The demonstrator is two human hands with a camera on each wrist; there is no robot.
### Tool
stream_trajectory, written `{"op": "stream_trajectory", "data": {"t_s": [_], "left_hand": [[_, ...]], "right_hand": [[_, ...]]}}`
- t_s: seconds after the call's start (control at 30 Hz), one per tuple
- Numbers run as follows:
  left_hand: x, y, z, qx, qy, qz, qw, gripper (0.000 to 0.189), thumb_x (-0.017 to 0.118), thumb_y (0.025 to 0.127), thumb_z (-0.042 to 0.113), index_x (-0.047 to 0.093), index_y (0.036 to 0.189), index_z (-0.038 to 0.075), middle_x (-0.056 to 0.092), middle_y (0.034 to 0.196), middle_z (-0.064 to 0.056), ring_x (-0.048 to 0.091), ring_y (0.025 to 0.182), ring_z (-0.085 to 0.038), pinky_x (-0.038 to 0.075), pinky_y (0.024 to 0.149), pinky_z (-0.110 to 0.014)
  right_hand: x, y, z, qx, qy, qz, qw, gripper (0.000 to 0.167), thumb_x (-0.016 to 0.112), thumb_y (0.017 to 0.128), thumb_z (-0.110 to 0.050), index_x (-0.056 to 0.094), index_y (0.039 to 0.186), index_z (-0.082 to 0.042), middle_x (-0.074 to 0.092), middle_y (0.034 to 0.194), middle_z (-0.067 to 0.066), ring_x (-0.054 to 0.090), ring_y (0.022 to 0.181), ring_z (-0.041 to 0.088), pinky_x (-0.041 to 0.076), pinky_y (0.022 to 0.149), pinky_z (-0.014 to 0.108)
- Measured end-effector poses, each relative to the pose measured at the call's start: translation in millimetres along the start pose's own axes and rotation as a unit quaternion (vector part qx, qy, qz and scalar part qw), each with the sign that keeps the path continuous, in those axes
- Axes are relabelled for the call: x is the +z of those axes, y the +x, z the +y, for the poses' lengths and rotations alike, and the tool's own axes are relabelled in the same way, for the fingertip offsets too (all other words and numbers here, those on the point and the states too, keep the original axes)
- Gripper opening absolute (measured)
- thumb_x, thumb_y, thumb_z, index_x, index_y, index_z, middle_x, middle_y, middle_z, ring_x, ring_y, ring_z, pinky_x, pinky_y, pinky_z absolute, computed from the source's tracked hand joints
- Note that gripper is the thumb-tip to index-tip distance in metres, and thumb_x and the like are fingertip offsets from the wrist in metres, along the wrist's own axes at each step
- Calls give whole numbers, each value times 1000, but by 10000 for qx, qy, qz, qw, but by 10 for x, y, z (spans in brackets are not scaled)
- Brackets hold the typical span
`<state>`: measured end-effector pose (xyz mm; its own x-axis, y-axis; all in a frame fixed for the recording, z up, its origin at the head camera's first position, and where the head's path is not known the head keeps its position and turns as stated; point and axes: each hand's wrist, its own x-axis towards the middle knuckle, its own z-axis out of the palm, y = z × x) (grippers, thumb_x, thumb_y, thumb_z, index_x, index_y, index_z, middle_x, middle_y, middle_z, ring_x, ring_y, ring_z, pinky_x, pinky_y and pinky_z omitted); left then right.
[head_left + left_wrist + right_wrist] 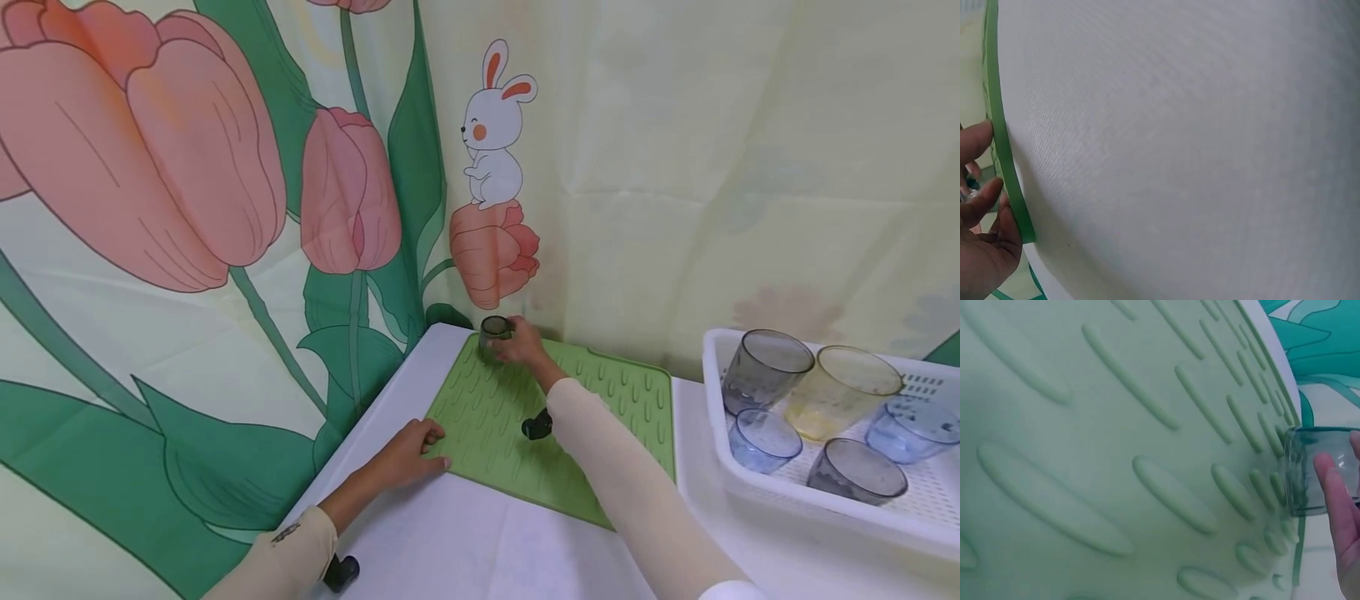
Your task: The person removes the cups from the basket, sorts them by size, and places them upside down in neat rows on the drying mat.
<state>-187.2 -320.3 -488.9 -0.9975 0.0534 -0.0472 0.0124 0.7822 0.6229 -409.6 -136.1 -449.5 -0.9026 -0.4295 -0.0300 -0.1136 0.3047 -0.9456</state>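
Note:
At the far left corner of the green ridged drying mat (480, 450), my right hand (522, 343) grips a small dark grey glass (491, 343). The glass stands upright, and in the right wrist view its base meets the mat beside the raised ridges. Fingers of the right hand (1341, 512) lie along the side of the glass (1307, 472). My left hand (411, 452) rests at the near left corner of the mat, thumb and fingers slightly bent. In the left wrist view its fingertips (988, 128) touch the mat's green edge (1007, 150).
A white plastic basket (716, 417) on the right holds several glasses: grey, a yellow one (843, 392) and blue ones. A curtain with tulips and a rabbit (495, 125) hangs behind and to the left. A white cloth (510, 542) covers the table.

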Motion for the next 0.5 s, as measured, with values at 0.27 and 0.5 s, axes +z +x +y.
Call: {"op": "stream_trajectory", "data": {"t_s": [0.27, 0.5], "left_hand": [[-3, -9, 31, -87, -13, 30, 10000, 42, 80, 86, 19, 61, 119, 2, 56, 106, -8, 51, 92, -18, 47, 81, -34], [-15, -21, 34, -112, -52, 54, 9999, 42, 80, 85, 19, 61, 118, 1, 55, 104, -9, 50, 91, -19, 46, 79, -33]], "right_hand": [[-78, -22, 54, -32, -283, -310, 9991, 80, 73, 93, -14, 26, 157, -5, 38, 156, 23, 74, 87, 34, 60, 80, 41], [-100, -44, 74, 82, -238, -506, 9984, 93, 76, 91, -19, 16, 161, -9, 33, 160, 21, 73, 89, 37, 60, 82, 44]]}}
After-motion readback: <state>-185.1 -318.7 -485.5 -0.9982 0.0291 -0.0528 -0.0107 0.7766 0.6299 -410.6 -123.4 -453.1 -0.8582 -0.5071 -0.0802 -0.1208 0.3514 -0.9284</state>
